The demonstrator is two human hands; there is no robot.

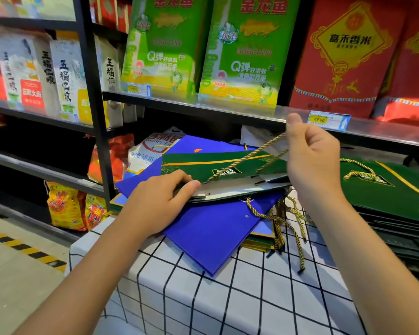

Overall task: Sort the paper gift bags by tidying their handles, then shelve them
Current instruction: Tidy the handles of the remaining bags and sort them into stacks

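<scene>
- Left hand [163, 193] pinching green gift bag [224, 165] at its open rim, atop blue bags [211, 228] on checked surface [228, 298].
- Right hand [311, 155], at 2 o'clock, pinching the bag's gold rope handle [246, 158], raised taut.

Head-worn wide-angle view, forward and down, close over table [203, 298], shelves [203, 102] perhaps near.

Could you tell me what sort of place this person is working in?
Most likely a grocery shop aisle. Dark shelves carry packaged rice bags with price tags clipped to the edge. Both hands, left hand and right hand, work on a green gift bag over a checked tablecloth.
</scene>
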